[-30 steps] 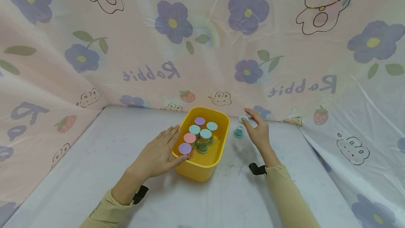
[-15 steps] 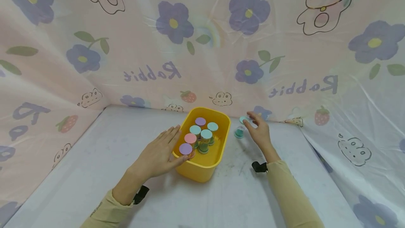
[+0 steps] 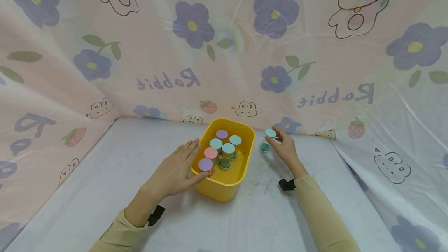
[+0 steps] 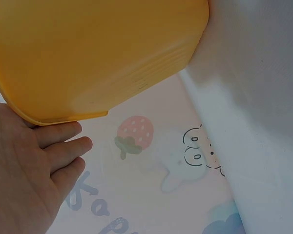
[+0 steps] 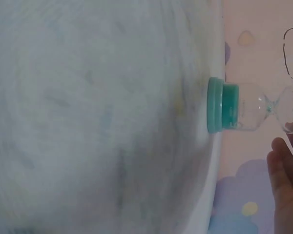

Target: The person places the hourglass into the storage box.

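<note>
My left hand (image 3: pixel 175 170) lies with straight fingers along the left rim of a yellow tub (image 3: pixel 218 191). In the left wrist view, its fingers (image 4: pixel 68 151) reach past the tub's lip on the outside. To the right of the tub, my right hand (image 3: pixel 286 149) pinches a teal-capped sand timer (image 3: pixel 265 147) near its top between thumb and fingers. The right wrist view shows this sand timer (image 5: pixel 229 106) with teal sand at its base end and fingertips at its far bulb. The far cap is outside that view.
Inside the tub several sand timers stand upright, among them a pink-topped one (image 3: pixel 210 153), a purple-topped one (image 3: pixel 205 164) and a light-blue-topped one (image 3: pixel 228 148). A patterned cloth (image 3: pixel 224 69) rises behind the white table (image 3: pixel 252 221).
My right hand's thumb and fingers have come together around the upper part of the sand timer beside the tub. The left hand has stayed on the tub's rim.
</note>
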`<action>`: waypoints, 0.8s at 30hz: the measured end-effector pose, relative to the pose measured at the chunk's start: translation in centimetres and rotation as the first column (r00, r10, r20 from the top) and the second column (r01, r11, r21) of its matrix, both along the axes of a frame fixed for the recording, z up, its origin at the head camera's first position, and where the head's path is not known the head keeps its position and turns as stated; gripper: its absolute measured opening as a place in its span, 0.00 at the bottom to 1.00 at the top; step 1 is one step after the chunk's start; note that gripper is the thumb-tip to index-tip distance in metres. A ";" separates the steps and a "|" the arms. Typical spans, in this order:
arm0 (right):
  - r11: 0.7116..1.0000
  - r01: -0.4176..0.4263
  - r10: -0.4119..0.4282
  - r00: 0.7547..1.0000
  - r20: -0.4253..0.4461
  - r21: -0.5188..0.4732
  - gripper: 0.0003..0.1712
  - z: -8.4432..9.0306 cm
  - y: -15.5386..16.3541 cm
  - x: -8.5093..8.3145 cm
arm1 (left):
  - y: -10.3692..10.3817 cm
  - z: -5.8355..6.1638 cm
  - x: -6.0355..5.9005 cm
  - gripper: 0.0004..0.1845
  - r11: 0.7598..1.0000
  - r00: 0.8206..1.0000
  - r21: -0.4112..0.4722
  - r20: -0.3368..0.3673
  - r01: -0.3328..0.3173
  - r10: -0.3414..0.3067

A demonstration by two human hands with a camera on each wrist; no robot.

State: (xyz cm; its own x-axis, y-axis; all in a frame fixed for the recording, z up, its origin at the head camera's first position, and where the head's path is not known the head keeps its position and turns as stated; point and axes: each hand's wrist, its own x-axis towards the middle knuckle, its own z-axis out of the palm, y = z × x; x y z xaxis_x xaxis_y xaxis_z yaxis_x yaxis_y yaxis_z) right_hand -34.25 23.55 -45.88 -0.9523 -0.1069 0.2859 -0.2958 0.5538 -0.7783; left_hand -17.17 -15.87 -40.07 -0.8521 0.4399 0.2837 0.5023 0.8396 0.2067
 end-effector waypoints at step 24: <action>0.999 0.025 -0.025 1.000 0.011 -0.025 0.39 0.2 -0.6 0.8 | -0.1 -0.2 0.0 0.51 1.000 1.000 0.005 -0.015 -0.002 0.002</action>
State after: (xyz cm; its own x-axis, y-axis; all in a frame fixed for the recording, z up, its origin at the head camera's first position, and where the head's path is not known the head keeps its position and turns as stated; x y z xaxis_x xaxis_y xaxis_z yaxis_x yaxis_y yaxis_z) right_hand -33.45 22.99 -45.73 -0.9577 -0.0762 0.2776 -0.2735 0.5411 -0.7952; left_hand -17.22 -15.96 -40.28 -0.8485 0.4369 0.2987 0.5038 0.8396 0.2032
